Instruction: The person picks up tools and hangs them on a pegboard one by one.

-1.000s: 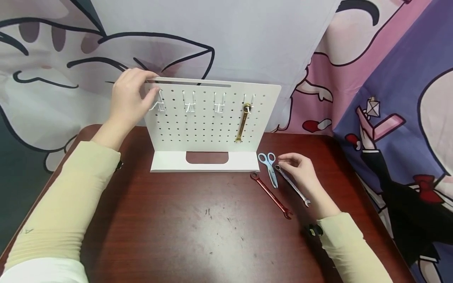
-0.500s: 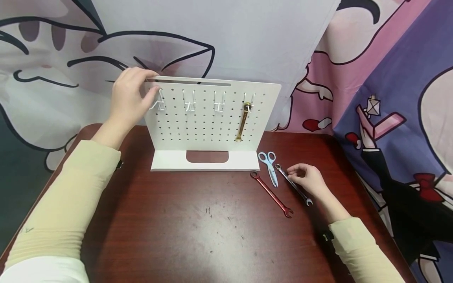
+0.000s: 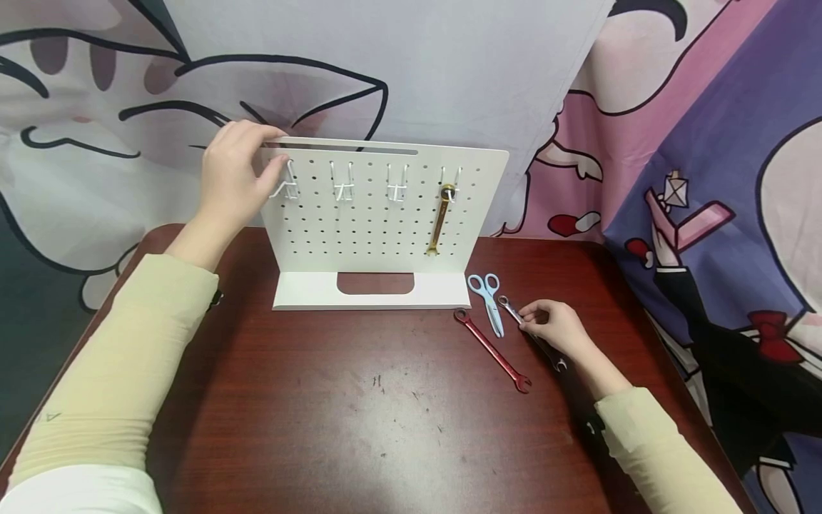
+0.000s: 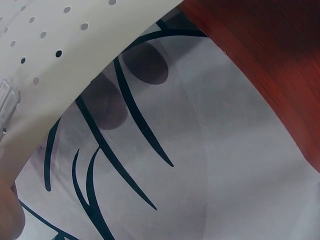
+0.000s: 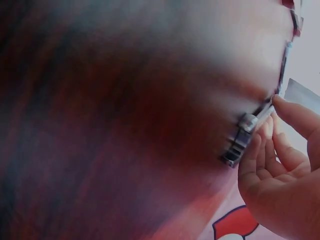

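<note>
My left hand (image 3: pixel 234 168) grips the top left corner of a white pegboard (image 3: pixel 366 228), thumb in front and fingers over the top edge. My right hand (image 3: pixel 559 330) pinches a silver combination wrench (image 3: pixel 510 310) near its middle, between thumb and fingertips. In the right wrist view, the thumb and fingers close about the wrench (image 5: pixel 242 137), whose open end points away from the palm. A gold wrench (image 3: pixel 439 225) hangs from the rightmost of several white double hooks. Light blue scissors (image 3: pixel 491 307) and a red wrench (image 3: pixel 491 350) lie left of the silver one.
The pegboard stands on a white base (image 3: pixel 308 293) with a cutout, towards the back of a dark red-brown table (image 3: pixel 359 414). White hooks (image 3: pixel 343 191) hold nothing on its left and middle. Printed curtains (image 3: pixel 488 71) hang close behind and along the right side.
My right hand has drawn back along the silver wrench from its ring end, then lowered and pinched the shaft. My left hand stays on the pegboard.
</note>
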Demonstrator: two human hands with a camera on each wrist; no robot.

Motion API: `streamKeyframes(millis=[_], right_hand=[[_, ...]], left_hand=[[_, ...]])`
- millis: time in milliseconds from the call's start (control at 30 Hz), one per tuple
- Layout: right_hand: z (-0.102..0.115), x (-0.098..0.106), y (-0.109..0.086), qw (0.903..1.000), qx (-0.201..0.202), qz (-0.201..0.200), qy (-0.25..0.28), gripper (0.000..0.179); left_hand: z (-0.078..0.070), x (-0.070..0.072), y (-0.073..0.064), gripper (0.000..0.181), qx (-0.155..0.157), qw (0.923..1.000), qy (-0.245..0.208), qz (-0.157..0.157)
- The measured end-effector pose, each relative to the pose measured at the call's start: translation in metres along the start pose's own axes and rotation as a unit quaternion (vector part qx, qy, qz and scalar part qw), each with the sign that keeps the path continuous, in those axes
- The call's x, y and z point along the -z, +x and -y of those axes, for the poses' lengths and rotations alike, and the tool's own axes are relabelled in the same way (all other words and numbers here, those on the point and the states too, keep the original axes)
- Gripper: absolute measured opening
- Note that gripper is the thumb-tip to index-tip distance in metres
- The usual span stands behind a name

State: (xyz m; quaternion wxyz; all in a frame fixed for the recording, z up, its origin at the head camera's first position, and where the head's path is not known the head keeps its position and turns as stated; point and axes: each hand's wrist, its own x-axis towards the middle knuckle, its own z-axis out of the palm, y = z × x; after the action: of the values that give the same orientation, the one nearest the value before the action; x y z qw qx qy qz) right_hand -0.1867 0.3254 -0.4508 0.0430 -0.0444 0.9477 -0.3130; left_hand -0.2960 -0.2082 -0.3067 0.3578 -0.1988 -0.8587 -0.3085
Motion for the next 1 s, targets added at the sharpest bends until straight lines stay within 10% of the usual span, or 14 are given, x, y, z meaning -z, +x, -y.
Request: streamKeyframes(millis=[1000], right_hand=[[0.0044,0.0014,0.0037,0.9994,-0.033,0.006,-0.009,0.019]], left_hand=[[0.0,0.0,0.0001,0.025,0.0,1.0,0.005,-0.002]])
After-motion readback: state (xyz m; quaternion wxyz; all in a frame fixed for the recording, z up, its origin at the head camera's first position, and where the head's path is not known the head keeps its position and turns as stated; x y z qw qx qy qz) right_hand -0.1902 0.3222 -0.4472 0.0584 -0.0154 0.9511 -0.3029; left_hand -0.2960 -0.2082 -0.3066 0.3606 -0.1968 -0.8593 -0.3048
